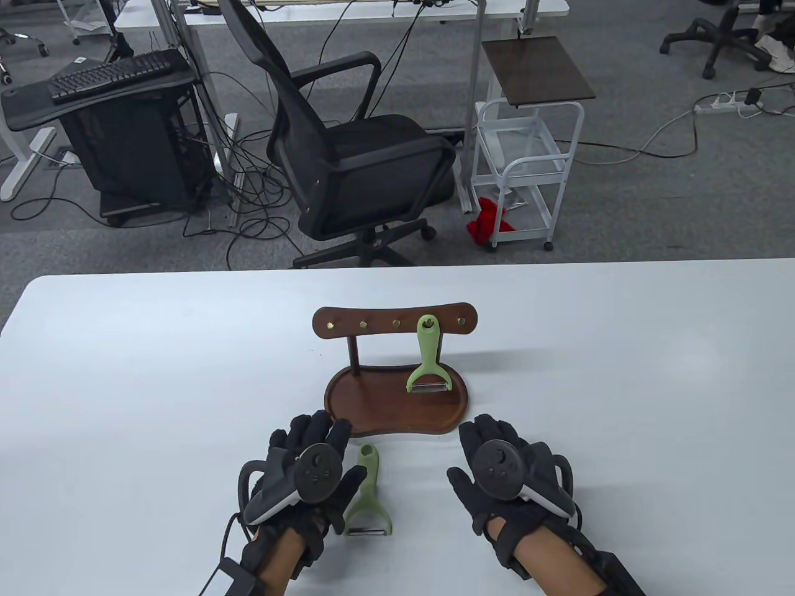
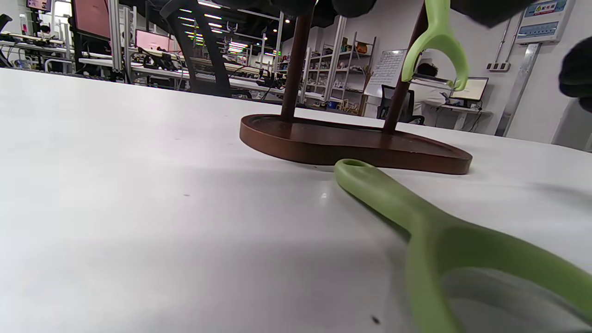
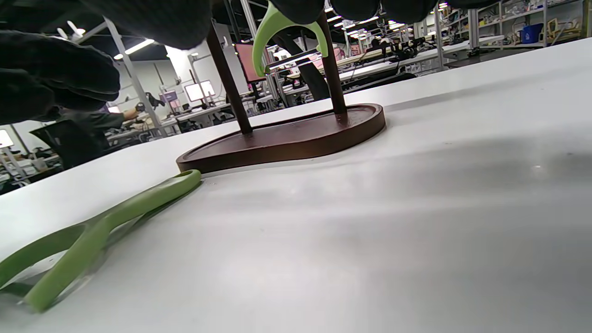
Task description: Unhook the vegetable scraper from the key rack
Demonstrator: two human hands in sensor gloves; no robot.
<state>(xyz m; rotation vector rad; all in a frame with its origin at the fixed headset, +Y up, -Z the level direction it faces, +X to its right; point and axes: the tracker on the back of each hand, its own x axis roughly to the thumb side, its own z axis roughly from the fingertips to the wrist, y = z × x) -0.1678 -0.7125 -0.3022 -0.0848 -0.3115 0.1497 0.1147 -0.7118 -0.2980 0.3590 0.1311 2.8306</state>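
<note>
Both hands are resting flat near the bottom of the table view, fingers spread and holding nothing: the left hand [image 1: 307,472] is lying beside a loose green scraper [image 1: 367,496] flat on the white table [image 1: 124,385], the right hand [image 1: 512,469] sitting at lower right. Judging by this, one peeler is already off. Another vegetable scraper [image 1: 427,357] is hanging by its handle hole from a peg of the key rack [image 1: 394,323] at frame centre, blade dangling above the wooden base. Bare tabletop is lying open on either side for lifting it clear.

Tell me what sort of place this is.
Likely an office or lab workspace: a black office chair and keyboard sit beyond the white table, with loose floor cables and monitor-lined desks behind.
</note>
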